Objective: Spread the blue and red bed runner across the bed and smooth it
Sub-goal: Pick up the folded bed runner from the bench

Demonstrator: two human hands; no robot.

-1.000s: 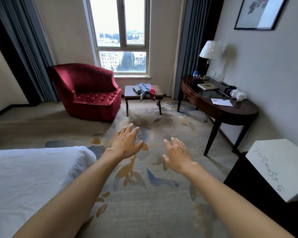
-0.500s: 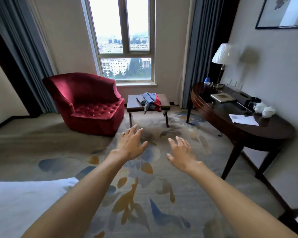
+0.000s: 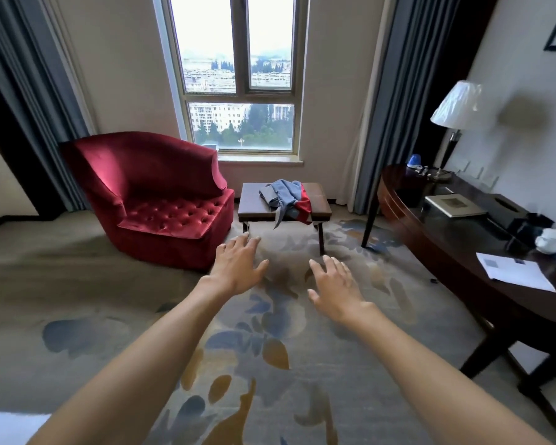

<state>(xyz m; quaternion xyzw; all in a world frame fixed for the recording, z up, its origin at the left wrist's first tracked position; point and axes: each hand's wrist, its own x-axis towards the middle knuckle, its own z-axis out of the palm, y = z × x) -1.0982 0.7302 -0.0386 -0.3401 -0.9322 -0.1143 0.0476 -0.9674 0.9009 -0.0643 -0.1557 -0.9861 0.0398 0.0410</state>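
Reaching fwd w/ both hands: left hand and right hand spread, fingers apart, holding nothing, above carpet. Bed runner lies bunched on small tabletop at 12 o'clock, one end drooping off front edge. Bed corner at 7 o'clock. Best: find both ends, lift clear, avoid dragging or tangling.
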